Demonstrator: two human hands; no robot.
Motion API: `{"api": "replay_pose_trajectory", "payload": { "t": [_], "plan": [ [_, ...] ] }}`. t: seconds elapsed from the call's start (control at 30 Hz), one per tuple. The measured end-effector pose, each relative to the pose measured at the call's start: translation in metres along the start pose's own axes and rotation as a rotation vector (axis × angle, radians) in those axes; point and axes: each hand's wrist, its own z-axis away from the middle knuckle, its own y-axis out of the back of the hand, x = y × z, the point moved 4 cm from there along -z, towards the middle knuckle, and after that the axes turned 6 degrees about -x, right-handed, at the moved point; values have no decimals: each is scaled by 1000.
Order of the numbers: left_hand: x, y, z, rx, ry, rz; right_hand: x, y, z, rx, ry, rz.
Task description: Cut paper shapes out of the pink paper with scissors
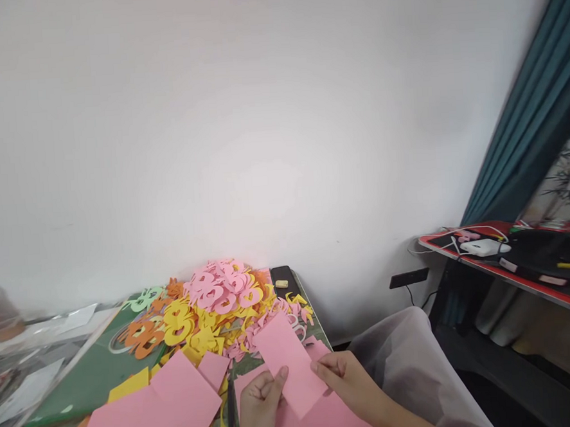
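left hand [260,405] and right hand [341,381] just apart, both clamped on one rectangle of pink paper [285,361], pinched between fingers and thumbs, tilted and raised over more pink sheets [180,400] lying on a green cutting mat [77,381]. right beside the left hand, a slim black tool [232,410], mostly hidden. farther on, a heaped pile of cut paper shapes [217,301] in pink, yellow and orange, up against a white wall [261,144]. off to the right, a red-edged shelf [511,278] holding a white device [484,248].
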Motion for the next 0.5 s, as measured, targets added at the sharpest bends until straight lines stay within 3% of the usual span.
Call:
{"api": "replay_pose_trajectory", "payload": {
  "t": [0.2,0.4,0.5],
  "plan": [
    [-5,2,-3,45,14,64,3,-3,0,14,-35,-74],
    [-6,-10,5,-44,69,102,-1,1,1,110,12,-88],
    [-8,-7,4,2,32,46,2,-1,1,107,-16,-101]
  ]
}}
